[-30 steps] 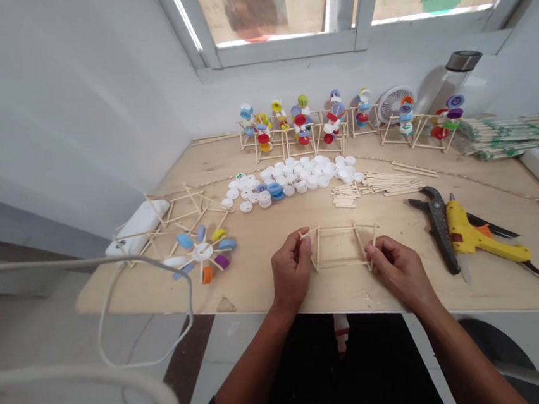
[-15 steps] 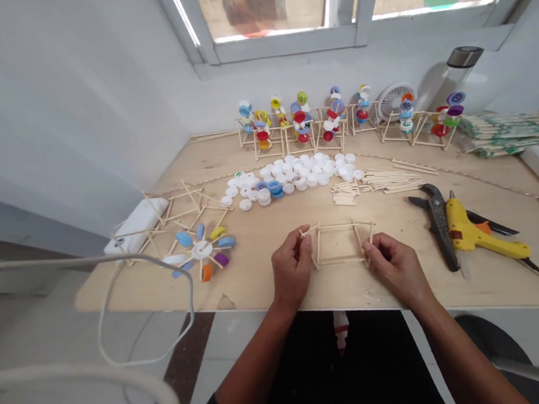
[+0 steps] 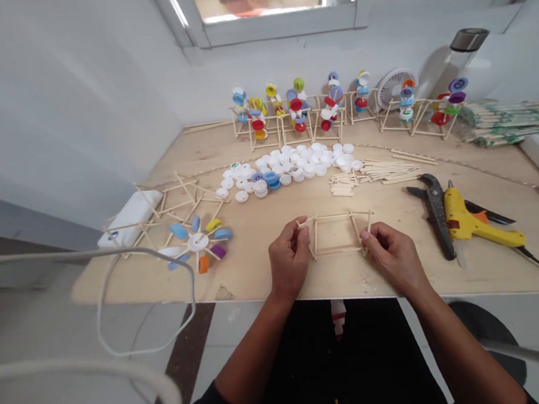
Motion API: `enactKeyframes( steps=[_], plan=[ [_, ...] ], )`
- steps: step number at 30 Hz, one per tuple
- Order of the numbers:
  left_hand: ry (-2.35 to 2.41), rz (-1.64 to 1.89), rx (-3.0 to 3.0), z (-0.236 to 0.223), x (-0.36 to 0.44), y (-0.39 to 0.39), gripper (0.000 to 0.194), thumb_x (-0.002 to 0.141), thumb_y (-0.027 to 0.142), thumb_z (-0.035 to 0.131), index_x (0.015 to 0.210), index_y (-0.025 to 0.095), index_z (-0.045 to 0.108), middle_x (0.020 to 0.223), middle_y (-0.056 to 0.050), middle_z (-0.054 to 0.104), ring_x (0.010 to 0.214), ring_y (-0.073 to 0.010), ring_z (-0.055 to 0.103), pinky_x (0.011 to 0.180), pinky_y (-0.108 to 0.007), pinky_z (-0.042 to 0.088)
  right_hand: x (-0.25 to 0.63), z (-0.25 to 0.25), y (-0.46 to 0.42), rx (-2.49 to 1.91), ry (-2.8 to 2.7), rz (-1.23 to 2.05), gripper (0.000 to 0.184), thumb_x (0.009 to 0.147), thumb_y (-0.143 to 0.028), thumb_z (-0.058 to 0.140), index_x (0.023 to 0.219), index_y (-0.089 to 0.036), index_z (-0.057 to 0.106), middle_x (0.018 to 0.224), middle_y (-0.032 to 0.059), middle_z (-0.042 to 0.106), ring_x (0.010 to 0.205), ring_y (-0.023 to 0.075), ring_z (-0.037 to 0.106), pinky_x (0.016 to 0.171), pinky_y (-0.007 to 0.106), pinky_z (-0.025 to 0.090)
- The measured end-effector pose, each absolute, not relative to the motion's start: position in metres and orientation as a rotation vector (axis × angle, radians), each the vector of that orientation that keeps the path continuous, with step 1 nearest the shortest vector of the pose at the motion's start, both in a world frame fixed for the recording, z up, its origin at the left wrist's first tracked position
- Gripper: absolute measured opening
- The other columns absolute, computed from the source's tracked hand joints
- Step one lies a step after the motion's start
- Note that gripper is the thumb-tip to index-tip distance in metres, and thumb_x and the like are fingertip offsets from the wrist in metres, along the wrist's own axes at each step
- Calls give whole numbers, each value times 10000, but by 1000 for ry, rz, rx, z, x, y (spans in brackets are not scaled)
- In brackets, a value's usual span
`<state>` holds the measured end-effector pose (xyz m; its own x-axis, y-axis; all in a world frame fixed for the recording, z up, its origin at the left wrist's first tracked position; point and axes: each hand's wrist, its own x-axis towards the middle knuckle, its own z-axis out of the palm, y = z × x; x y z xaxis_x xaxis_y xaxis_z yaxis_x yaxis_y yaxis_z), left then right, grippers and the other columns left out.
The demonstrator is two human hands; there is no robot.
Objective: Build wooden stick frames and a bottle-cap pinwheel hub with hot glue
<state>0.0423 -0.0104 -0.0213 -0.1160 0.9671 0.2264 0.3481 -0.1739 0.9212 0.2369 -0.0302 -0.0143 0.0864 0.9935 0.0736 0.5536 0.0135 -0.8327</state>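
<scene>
A small frame of thin wooden sticks (image 3: 335, 216) stands on the plywood table (image 3: 267, 272) near its front edge. My left hand (image 3: 288, 260) pinches the frame's left end between closed fingers. My right hand (image 3: 391, 255) grips the right end the same way. A wheel of coloured bottle caps on sticks (image 3: 197, 242) lies to the left of my hands.
White and blue bottle caps (image 3: 289, 165) are heaped behind the frame, next to cut sticks (image 3: 376, 172). Black cutters (image 3: 435, 208) and a yellow glue gun (image 3: 474, 227) lie at the right. Finished cap models (image 3: 299, 113) and a small fan (image 3: 394, 85) line the back wall. A white cable (image 3: 141, 303) hangs at the left.
My hands and the stick frame keep the same hold; my right hand has drawn slightly closer to the left. The camera has tilted down a little.
</scene>
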Motion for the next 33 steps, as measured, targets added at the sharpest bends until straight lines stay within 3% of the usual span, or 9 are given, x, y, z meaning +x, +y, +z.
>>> enactKeyframes(
  steps=[8,22,27,30,33],
  plan=[
    [1468,1298,1540,-24,41,-10,306,855,346,492,1069,164,614,595,37,512,499,-83,463,505,-193,391,234,-12,-31,-1660,-1575,681,294,834,-409,481,634,-194,494,514,-50,406,479,95,395,476,213,300],
    [1469,1301,1541,-26,42,-10,312,854,347,490,1070,159,616,615,35,518,513,-81,465,511,-189,389,234,-12,-30,-1689,-1570,674,313,837,-428,482,631,-193,493,514,-44,431,480,99,407,488,219,315],
    [1456,1309,1530,-26,41,-10,310,848,344,495,1066,161,619,587,42,511,493,-81,462,500,-190,387,239,-10,-33,-1694,-1577,667,261,822,-425,509,818,-179,597,632,-7,570,516,115,499,511,231,384],
    [1453,1306,1531,-26,41,-10,308,852,344,492,1067,160,616,586,43,506,492,-80,463,503,-191,389,238,-4,-44,-1702,-1515,409,275,831,-389,510,989,-178,589,824,47,627,568,127,534,554,260,436],
    [1450,1295,1536,-25,42,-10,311,858,347,488,1074,159,609,588,43,501,494,-80,463,504,-190,388,228,4,-58,-1603,-1585,177,209,865,-299,484,1015,-182,570,840,65,615,604,137,537,581,273,450]
  ],
)
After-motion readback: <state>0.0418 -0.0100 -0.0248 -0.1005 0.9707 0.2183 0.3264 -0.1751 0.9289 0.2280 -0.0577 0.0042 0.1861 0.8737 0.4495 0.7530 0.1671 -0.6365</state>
